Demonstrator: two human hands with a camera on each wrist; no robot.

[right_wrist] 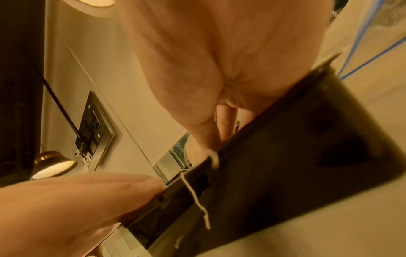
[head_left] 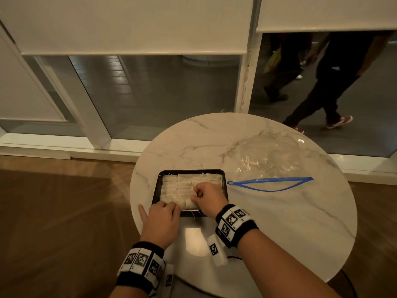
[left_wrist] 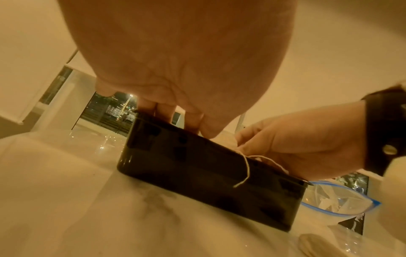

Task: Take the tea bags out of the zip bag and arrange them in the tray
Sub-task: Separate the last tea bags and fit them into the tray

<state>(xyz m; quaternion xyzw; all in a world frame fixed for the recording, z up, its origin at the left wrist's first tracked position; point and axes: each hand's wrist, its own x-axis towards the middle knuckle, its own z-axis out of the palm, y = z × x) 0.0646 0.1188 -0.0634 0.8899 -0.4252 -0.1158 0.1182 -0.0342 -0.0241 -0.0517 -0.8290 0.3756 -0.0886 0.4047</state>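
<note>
Tea bags (head_left: 184, 179): probably light, soft, tearable; pinch edges, not strings.
Right hand (head_left: 207, 197) pinches one in tray (head_left: 156, 189); left hand (head_left: 161, 220) presses neighbours with relaxed fingers.

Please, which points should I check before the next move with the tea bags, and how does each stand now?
1. Tray flat on the table: ok.
2. Left hand rests on the tray's near edge: ok.
3. Right hand pinches a tea bag: ok.
4. Strings inside the tray: not ok, some hang over the near rim.
5. Zip bag empty: cannot tell.
</note>
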